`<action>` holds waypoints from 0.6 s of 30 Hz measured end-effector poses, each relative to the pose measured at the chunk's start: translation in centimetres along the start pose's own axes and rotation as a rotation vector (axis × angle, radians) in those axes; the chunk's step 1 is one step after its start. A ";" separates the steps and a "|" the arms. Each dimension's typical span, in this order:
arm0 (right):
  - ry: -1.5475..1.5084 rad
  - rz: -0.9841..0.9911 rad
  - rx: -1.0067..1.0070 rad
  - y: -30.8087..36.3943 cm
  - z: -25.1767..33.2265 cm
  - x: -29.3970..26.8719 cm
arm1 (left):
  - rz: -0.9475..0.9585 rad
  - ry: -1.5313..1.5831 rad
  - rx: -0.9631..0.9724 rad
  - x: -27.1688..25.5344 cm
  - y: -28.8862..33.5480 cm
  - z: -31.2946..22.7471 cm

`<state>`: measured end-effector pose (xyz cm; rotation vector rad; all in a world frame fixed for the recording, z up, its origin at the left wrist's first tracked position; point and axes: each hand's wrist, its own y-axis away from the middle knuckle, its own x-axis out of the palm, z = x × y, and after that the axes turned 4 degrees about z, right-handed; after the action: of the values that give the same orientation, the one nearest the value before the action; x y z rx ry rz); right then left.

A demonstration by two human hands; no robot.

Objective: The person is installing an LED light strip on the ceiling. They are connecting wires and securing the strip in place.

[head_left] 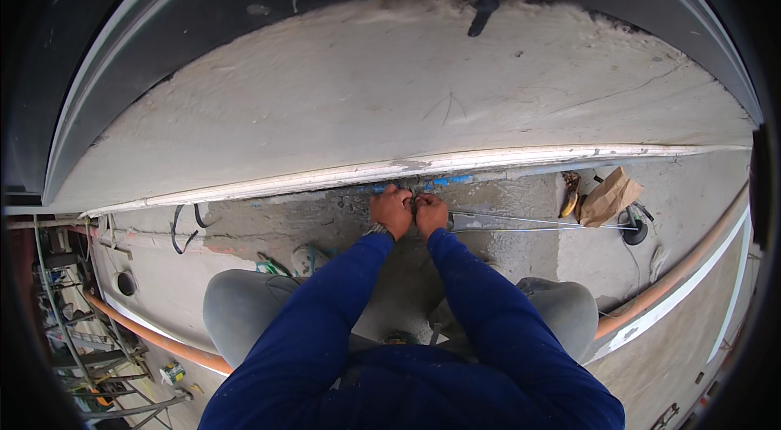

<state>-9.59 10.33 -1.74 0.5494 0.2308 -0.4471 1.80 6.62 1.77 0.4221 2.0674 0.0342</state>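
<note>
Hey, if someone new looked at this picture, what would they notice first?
Probably the bright blue sleeves reaching up from the bottom edge, leading to the left hand and right hand, close together near the centre. Just above them in the picture, a long white strip sweeps across nearly the whole view. Off to the right, a crumpled brown paper bag stands out against the grey floor.

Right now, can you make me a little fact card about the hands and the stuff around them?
Left hand: fingers curled, near the white strip
Right hand: close beside it, fingers curled
Held: too small to tell
Two pale lines: stretch rightward from near the right hand
Brown paper bag: right side
Sleeves: blue
</note>
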 end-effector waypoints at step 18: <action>-0.190 -0.020 0.119 0.8 0.4 0.7 | -0.033 0.046 -0.042 -0.8 0.8 -0.2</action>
<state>-8.52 10.50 -1.26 0.6168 0.0276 -0.5311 2.20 7.18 2.74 0.3643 2.1143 0.0685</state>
